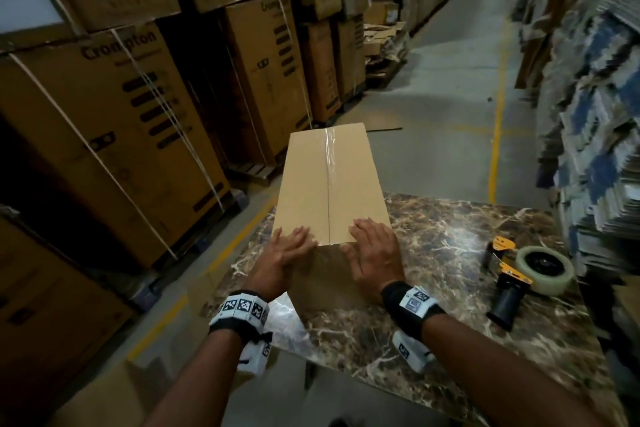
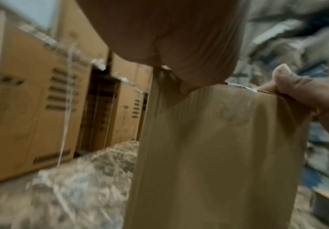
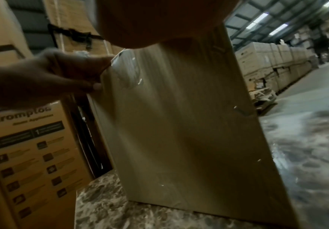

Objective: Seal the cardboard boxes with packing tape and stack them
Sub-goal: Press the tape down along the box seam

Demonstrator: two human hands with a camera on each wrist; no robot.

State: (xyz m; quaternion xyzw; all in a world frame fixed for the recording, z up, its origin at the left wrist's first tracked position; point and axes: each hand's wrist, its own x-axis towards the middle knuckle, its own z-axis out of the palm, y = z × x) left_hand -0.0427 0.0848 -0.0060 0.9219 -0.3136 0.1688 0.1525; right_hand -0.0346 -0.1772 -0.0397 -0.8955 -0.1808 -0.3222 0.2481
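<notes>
A tall plain cardboard box (image 1: 332, 184) stands on the marble table (image 1: 450, 253), with clear tape (image 1: 329, 149) running along its top seam. My left hand (image 1: 292, 246) and right hand (image 1: 372, 243) both hold its near top edge, fingers laid on top and thumbs down the near face, one on each side of the seam. In the right wrist view the left hand (image 3: 52, 74) pinches that edge of the box (image 3: 179, 124). The left wrist view shows the right hand (image 2: 306, 96) doing the same on the box (image 2: 218, 155). A yellow and black tape dispenser (image 1: 512, 281) lies on the table at the right.
Tall stacks of printed cartons (image 1: 121, 114) line the left side, close to the table. A concrete aisle with a yellow line (image 1: 497, 135) runs ahead. Piles of flat sheets (image 1: 595, 114) rise on the right. Another cardboard surface (image 1: 104, 392) sits low at the near left.
</notes>
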